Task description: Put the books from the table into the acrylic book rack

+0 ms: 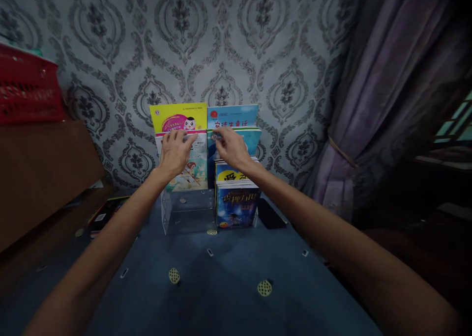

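Observation:
Books stand in a clear acrylic stand (188, 213) against the wall. My left hand (174, 154) is at the top of a white-and-green picture book (197, 171) with a pink upper band, its fingers bent over the edge and the thumb towards the right. Behind it rises a yellow book (177, 112). At the upper left of a teal book (249, 142), my right hand (232, 147) has its fingers closed around the edge. A light blue book (236, 114) shows behind that one. Lower in front are a blue-and-yellow book (223, 173) and a dark blue book (236, 206).
The stand rests on a dark blue patterned tablecloth (221, 287). A black flat item (271, 214) lies to its right, and dark books (105, 215) lie to its left. A cardboard box (44, 174) and red basket (29, 88) are farther left. A purple curtain (383, 80) hangs on the right.

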Available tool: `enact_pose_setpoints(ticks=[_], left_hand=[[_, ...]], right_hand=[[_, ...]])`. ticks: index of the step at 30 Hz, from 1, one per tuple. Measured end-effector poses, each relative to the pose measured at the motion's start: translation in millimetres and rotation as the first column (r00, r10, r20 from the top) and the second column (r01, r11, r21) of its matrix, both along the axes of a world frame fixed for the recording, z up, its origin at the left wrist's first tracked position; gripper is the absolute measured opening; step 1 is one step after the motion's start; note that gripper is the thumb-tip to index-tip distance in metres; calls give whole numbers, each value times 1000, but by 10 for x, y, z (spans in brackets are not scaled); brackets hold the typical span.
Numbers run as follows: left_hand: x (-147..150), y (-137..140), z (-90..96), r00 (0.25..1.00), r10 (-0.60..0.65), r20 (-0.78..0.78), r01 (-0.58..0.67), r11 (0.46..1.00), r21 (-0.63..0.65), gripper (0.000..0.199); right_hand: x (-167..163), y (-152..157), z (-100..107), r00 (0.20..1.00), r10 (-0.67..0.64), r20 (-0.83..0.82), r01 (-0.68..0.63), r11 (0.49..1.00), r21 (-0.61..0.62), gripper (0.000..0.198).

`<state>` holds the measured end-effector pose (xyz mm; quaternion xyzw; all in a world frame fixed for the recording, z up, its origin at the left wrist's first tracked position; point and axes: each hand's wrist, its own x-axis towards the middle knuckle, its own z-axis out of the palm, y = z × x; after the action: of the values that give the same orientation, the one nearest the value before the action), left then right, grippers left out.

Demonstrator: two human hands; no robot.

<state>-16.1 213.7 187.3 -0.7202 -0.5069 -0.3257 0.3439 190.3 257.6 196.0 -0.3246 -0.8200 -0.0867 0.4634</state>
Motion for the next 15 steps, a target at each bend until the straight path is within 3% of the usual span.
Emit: enact_pose_setpoints(ticks=[8, 15], left_hand=[[11, -42, -1, 997, 11, -76, -7, 999, 43, 42], [30, -110, 4, 990, 56, -133, -54, 998, 21, 44]], right_hand=[[-115, 21, 79, 998, 18, 59, -18, 1000, -2, 40], [-94, 90, 3, 995, 101, -20, -100, 993, 62, 41]])
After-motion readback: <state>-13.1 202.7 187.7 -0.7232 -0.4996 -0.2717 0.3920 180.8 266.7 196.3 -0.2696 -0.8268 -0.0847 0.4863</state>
